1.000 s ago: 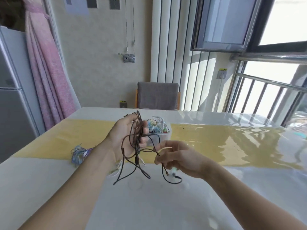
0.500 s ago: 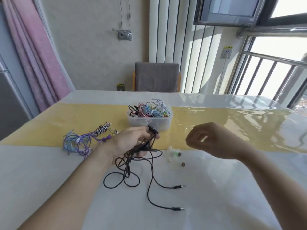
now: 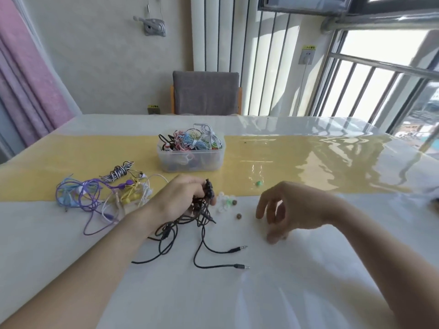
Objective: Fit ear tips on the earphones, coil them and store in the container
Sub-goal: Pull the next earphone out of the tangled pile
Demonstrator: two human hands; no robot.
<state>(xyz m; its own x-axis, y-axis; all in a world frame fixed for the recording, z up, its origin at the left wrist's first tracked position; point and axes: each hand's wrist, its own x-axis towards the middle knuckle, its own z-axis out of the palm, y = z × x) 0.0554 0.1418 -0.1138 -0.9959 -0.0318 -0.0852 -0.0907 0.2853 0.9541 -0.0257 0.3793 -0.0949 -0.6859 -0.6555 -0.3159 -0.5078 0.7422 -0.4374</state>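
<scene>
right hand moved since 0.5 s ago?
Yes. The right hand has dropped toward the table and now hovers, holding nothing, beside the loose ear tips, lower and nearer relative to the container.

No legible text; only unreadably small marks on the yellow sticker above the wall socket.

Home room, likely dining area: table under clear glossy cover with a yellow runner, grey padded chair at the far side beyond the left hand. Pink curtain far left, white radiator on the wall, barred window far right, wall socket.
</scene>
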